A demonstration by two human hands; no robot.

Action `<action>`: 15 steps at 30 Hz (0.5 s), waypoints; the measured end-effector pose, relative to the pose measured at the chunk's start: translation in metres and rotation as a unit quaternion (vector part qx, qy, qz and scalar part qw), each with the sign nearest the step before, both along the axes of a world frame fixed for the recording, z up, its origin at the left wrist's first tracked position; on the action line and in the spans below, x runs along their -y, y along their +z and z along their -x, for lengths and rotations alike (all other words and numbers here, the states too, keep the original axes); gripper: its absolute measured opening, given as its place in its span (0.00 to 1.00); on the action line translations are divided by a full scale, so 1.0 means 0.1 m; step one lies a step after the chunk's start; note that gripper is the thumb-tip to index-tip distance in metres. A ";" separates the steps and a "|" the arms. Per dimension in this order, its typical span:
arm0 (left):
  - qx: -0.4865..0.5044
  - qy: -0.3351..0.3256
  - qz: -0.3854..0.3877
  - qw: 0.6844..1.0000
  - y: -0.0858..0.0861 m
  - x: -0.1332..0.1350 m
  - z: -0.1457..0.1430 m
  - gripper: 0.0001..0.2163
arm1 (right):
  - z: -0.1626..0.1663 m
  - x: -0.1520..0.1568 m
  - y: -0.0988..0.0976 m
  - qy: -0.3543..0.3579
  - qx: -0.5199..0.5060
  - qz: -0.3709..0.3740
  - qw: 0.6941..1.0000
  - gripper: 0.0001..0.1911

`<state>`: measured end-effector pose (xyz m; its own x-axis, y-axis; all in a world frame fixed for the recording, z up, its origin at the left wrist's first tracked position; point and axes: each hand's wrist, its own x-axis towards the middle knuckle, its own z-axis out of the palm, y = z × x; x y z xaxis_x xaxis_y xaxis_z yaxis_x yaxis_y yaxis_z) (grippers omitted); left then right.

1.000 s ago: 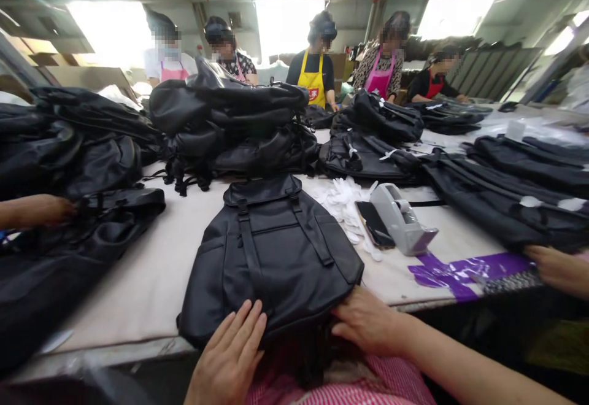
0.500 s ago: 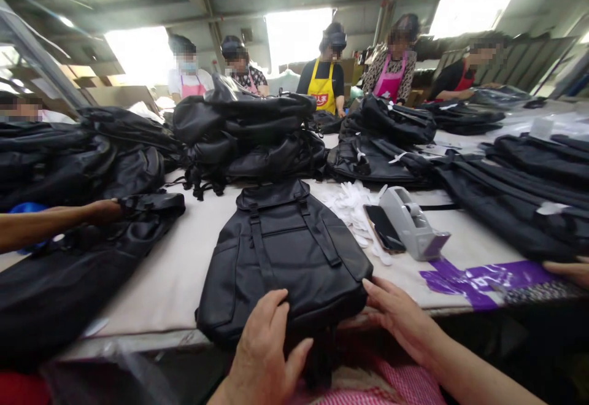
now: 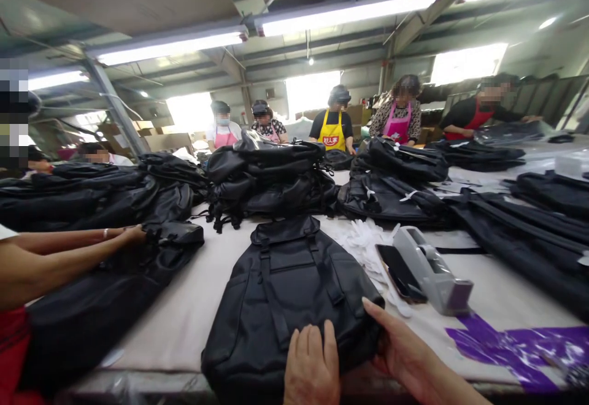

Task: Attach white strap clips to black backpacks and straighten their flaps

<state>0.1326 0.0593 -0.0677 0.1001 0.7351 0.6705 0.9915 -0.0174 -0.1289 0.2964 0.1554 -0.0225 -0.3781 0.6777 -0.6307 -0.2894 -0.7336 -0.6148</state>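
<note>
A black backpack (image 3: 294,288) lies front side up on the table before me, its flap end pointing away and two straps running down its front. My left hand (image 3: 313,362) rests on the lower front of it, fingers stretched out and lying on the material. At the near right corner, my right hand (image 3: 400,343) grips the backpack, thumb on top and the other fingers partly hidden beneath the edge. Just beyond that hand are a dark phone (image 3: 399,273) and a grey tape dispenser (image 3: 432,270).
White tags (image 3: 363,245) lie in a heap right of the backpack. Purple tape (image 3: 515,343) is stuck to the table. Piles of black bags (image 3: 271,178) stand behind. At left, a co-worker's arms (image 3: 92,258) handle another black bag (image 3: 105,313). Several people work across the table.
My view has tilted up. My left hand has moved right and now lies on the backpack's front; my right hand has closed around its corner. The left co-worker's second arm has come into view.
</note>
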 end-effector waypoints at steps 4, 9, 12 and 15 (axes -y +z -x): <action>-0.039 0.014 -0.028 0.999 0.07 -0.07 -0.02 0.23 | 0.06 -0.02 0.11 0.001 -0.016 -0.048 0.999 0.15; -0.073 0.004 -0.043 0.996 0.27 -0.16 0.09 0.18 | 0.07 -0.04 0.21 0.000 -0.060 -0.069 0.996 0.17; -0.068 -0.037 -0.054 0.996 0.46 -0.19 0.26 0.16 | 0.02 -0.05 0.09 0.030 -0.137 -0.073 0.987 0.19; -0.064 -0.075 -0.056 0.994 0.62 -0.18 0.49 0.17 | -0.08 -0.17 -0.14 0.036 -0.138 -0.053 0.988 0.24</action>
